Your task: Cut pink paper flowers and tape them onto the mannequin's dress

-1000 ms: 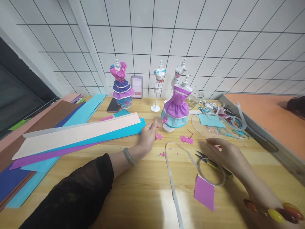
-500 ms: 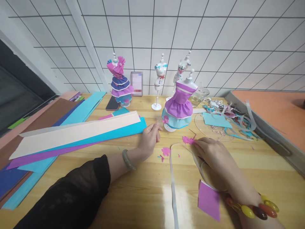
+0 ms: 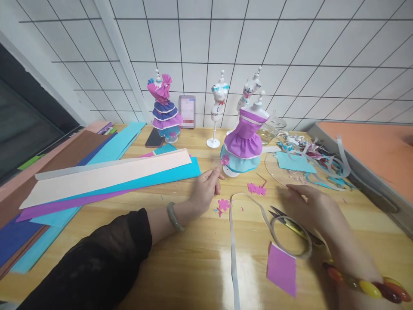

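Note:
My left hand (image 3: 206,191) is closed in a pinch just left of the dress form in the purple and light blue paper dress (image 3: 247,144); whatever the fingertips hold is hidden. Nearby on the wooden table lie a pink paper flower (image 3: 223,204) and, further right, several joined pink flower pieces (image 3: 257,189). My right hand (image 3: 318,209) is stretched toward the near rim of a clear round plate (image 3: 268,168), fingers apart and nothing visible in them. Below it are scissors (image 3: 288,221) beside a roll of pale ribbon (image 3: 292,255), its loose end running to the front edge.
Long folded paper strips (image 3: 112,176) cover the left side. Behind stand a ruffled dress form (image 3: 164,114), a white dress form (image 3: 219,103) and another one (image 3: 250,90). A purple paper piece (image 3: 282,269) lies in front. An orange-topped grey box (image 3: 371,146) borders the right.
My right hand has left the pink flower pieces and moved right toward the plate, uncovering the scissors and ribbon roll. My left hand stays in nearly the same place.

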`<state>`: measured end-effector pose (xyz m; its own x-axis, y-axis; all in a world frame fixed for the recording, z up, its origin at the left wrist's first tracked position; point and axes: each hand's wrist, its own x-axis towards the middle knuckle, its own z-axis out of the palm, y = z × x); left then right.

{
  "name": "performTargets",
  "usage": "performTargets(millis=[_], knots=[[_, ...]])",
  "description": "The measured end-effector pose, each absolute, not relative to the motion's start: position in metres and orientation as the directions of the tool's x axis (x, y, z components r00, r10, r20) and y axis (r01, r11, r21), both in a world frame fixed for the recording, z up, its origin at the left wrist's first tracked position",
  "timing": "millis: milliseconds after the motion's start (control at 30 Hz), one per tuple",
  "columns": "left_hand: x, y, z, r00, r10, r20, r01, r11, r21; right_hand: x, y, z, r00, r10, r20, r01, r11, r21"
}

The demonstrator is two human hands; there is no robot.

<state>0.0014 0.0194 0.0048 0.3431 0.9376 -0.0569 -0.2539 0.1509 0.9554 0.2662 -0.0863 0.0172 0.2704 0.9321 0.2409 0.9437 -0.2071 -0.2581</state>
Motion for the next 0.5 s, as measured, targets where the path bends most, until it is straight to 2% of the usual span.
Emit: performTargets(millis=[100,233,367,500], knots=[[0.001,0.019,0.005,0.342,0.938,-0.062,-0.238,0.15,0.96,0.288,-0.093,0.022,0.428,0.874,0.231,0.899,-0.388,-0.201],[0.0,0.02,0.004,0.346,0.937,-0.057,-0.212,0.137,0.968,0.304,-0.099,0.026,0.533,0.831,0.157,0.834,-0.484,-0.265],[0.001,0.019,0.004,0.34,0.94,-0.04,-0.2,0.114,0.973,0.287,-0.097,0.028,0.508,0.855,0.103,0.819,-0.443,-0.365],[0.001,0.015,0.006,0.357,0.934,0.02,-0.157,0.039,0.987,0.258,-0.097,0.036,0.302,0.953,-0.038,0.769,-0.267,-0.58]])
